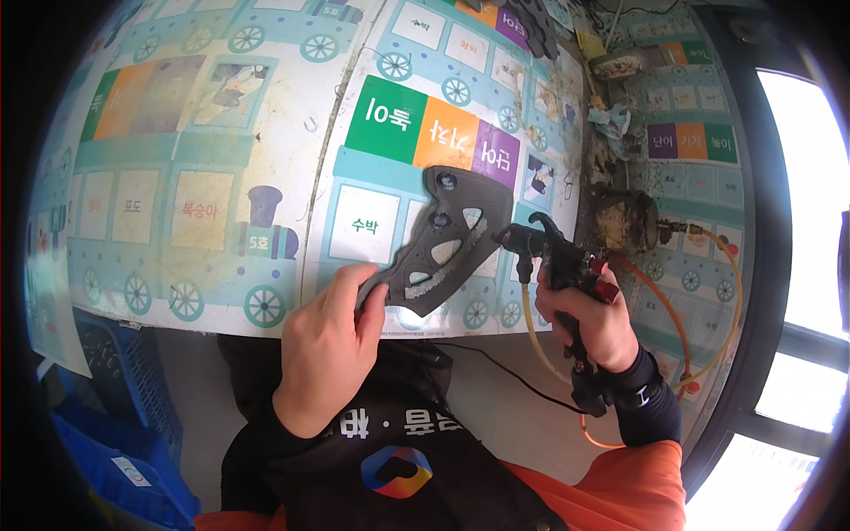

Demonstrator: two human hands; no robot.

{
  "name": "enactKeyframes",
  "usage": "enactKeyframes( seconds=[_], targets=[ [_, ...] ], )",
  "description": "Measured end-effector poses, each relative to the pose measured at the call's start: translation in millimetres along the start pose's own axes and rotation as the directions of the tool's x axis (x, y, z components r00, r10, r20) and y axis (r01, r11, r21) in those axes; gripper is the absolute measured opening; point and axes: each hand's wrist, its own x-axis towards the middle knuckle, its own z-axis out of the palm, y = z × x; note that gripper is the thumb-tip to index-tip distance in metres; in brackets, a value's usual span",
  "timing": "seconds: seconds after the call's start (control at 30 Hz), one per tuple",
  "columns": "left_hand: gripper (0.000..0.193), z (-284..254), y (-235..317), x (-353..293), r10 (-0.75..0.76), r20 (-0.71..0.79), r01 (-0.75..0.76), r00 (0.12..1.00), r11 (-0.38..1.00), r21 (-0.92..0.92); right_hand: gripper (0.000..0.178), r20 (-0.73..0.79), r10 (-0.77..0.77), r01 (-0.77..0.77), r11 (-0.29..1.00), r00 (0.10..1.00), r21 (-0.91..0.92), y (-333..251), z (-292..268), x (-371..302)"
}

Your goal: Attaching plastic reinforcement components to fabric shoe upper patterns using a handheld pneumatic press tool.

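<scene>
My left hand (pixel 328 341) is closed on the narrow lower end of a dark grey, flat shaped piece (pixel 482 199). The piece has several cut-outs and two round dark spots near its upper end, and pale, whitish material lines one inner strip. It is held above the printed sheet on the table. In my right hand (pixel 602 323) is a black spray gun (pixel 549 252) with red knobs, my fingers wrapped round its handle. The gun's nozzle points left, toward the grey piece, with a small gap between them. No spray can be made out.
Colourful printed sheets cover the table (pixel 212 292). More dark grey pieces (pixel 531 31) lie at the far edge. A grimy pot (pixel 627 221) stands to the right, with yellow and orange hoses (pixel 735 292) looping near the gun. Blue plastic crates (pixel 133 460) sit low at the left.
</scene>
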Motion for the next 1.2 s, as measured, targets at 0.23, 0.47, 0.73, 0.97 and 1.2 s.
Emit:
enactKeyframes(
  seconds=[0.23, 0.47, 0.73, 0.97, 1.2],
  targets=[
    [0.021, -1.3, 0.1, 0.5, 0.004, 0.002, -0.004, 1.000, 1.000, -0.003, 0.023, -0.004, -0.043, 0.044, 0.999, 0.999, 0.032, 4.5, -5.4, 9.2],
    [0.021, -1.6, 0.1, 0.9, -0.001, -0.001, 0.001, 1.000, 1.000, -0.006, 0.022, 0.026, -0.082, 0.081, 0.997, 0.996, 0.018, 1.7, -3.5, 15.8],
    [0.021, -2.4, -0.1, 0.7, 0.004, 0.006, -0.003, 1.000, 1.000, -0.010, 0.012, 0.007, -0.115, 0.115, 0.993, 0.993, 0.024, -6.0, 11.1, 16.2],
    [0.022, -2.5, -0.4, 1.4, 0.010, -0.005, -0.011, 1.000, 1.000, -0.014, 0.021, 0.023, -0.044, 0.043, 0.998, 0.999, 0.045, -8.9, 15.2, 15.6],
    [0.022, -2.8, -1.6, 2.0, 0.023, -0.005, -0.023, 1.000, 1.000, -0.019, 0.011, 0.057, -0.088, 0.089, 0.996, 0.994, -0.005, -10.3, 20.9, 16.1]
  ],
)
